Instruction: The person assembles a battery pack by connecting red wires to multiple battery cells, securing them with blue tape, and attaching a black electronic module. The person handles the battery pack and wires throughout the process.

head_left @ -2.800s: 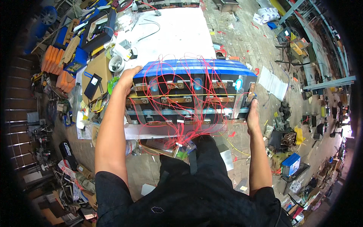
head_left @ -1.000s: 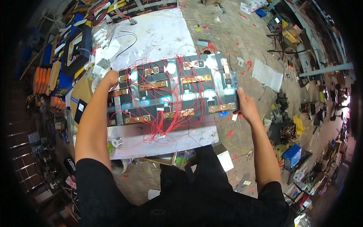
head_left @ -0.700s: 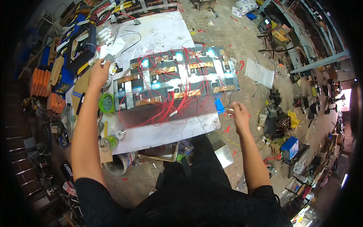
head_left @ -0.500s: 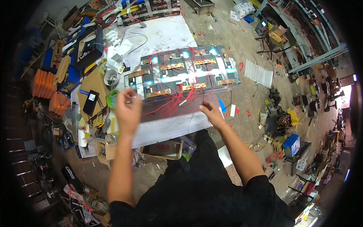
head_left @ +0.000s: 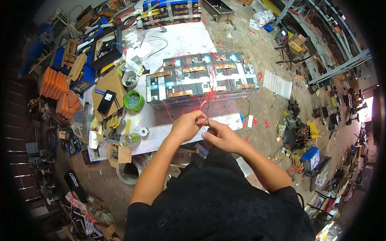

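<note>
A large battery pack [head_left: 189,88] of dark cells, with copper bars and white tape on top, sits on the white-covered table. Thin red wires [head_left: 210,95] fan across it and gather at its near side. Just in front of the pack, my left hand [head_left: 186,127] pinches a thin red wire between thumb and fingers. Close against it on the right, my right hand [head_left: 223,137] is closed too, its fingertips at the same wire. The wire's end is too small to make out.
Left of the pack stand a green tub of small screws [head_left: 134,100], a clear jar [head_left: 129,139] and a solder-like spool [head_left: 144,131]. A black device [head_left: 106,102] lies on cardboard. Orange bins [head_left: 52,86] line the far left. A second battery pack [head_left: 177,12] sits at the back.
Both hands, apart half a second ago, have come together in front of the pack. The left moved right from near the green tub, and both now close on a red wire.
</note>
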{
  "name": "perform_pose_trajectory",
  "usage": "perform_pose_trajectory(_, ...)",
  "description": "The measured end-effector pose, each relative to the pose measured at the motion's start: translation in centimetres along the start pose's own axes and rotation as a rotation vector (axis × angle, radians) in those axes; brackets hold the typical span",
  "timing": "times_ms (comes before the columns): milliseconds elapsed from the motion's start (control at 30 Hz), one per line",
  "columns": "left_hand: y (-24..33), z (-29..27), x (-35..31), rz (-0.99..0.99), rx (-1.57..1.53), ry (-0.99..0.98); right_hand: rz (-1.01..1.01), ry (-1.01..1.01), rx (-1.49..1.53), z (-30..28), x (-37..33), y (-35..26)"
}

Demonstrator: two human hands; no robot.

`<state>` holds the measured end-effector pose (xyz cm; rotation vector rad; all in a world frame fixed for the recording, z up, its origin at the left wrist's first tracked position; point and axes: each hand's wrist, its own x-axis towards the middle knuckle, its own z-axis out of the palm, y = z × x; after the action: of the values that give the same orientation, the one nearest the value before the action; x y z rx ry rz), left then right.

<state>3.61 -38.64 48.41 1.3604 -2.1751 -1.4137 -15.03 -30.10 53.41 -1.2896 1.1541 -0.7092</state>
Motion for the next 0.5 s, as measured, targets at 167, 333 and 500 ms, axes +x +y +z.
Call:
perform_pose_trajectory(167, 5.8, -5.4, -3.1, 0.213, 0.152, 0.236, 0.083, -0.074, 0.047, -4.6, -4.2, -6.4)
perform_pose_trajectory(333, 10.5, -16.4, -1.0, 0.318, -0.065, 0.393, -0.059, 0.066, 0.252, -9.3, -6.0, -14.5)
perform_pose_trajectory(500, 11.9, -27.4, 1.4, 0.233, -0.361, 0.595, -0.289, 0.172, 0.285, -11.4, -3.9, -21.6)
